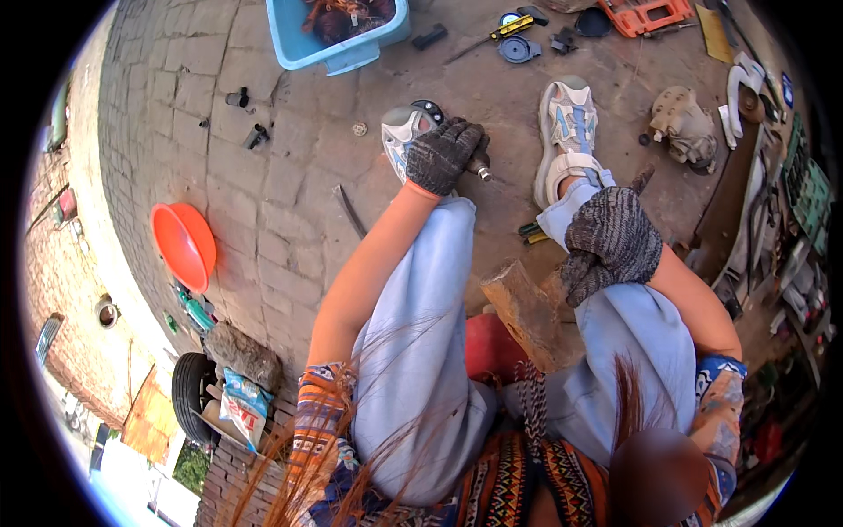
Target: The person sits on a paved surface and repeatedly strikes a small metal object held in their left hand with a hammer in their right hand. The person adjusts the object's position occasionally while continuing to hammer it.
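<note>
My left hand [446, 155], in a dark grey knit glove, is closed around a dark part with a small silver tip [484, 174], over my left shoe. A round black piece [428, 111] shows just beyond the knuckles; whether it belongs to the held part I cannot tell. By my right knee, my right hand [615, 235], gloved alike, has its fingers curled. A narrow brown end [644, 179] sticks out past it, but what the hand grips is mostly hidden. Between my legs, a rough wooden block [524, 314] stands tilted, close to the right hand's fingers.
Ahead stands a blue tub [342, 54] with reddish-brown material inside. A yellow-handled tool [512, 27] and a grey round cap [519, 49] lie nearby. A cast metal housing [682, 127] sits at right, beside piled metal parts. At left are an orange bowl [184, 246] and a tyre [189, 395].
</note>
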The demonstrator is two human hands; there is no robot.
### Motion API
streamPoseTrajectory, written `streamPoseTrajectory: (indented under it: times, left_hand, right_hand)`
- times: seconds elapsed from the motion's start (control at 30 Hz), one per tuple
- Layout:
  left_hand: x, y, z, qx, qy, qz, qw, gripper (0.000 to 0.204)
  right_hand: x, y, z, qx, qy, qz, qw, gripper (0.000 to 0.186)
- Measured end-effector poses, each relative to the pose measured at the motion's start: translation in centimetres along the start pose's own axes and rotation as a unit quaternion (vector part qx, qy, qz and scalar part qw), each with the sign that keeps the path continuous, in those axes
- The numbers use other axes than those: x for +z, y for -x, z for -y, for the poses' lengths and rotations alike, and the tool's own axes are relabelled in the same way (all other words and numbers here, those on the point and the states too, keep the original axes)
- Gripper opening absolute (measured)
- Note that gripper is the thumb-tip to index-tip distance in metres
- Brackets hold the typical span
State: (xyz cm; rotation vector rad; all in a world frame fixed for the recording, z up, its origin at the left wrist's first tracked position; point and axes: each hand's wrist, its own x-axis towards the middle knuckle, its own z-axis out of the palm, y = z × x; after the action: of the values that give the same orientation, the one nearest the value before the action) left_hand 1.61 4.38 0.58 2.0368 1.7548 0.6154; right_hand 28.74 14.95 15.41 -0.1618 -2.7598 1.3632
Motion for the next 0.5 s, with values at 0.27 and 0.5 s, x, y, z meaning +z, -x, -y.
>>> streamPoseTrajectory:
  times: [0.27,0.5]
  left_hand:
    - [0.9,0.7,1.3,0.028,-0.042,-0.011,0.999,0.028]
    - [0.2,1.2,1.2,0.024,-0.03,-0.03,0.999,0.031]
  right_hand:
    - [2.0,-3.0,-1.1,0.372,0.051,0.021,0.927,0.048]
    - [0.8,-2.2,0.5,0.202,0.008,0.044,0.978,0.045]
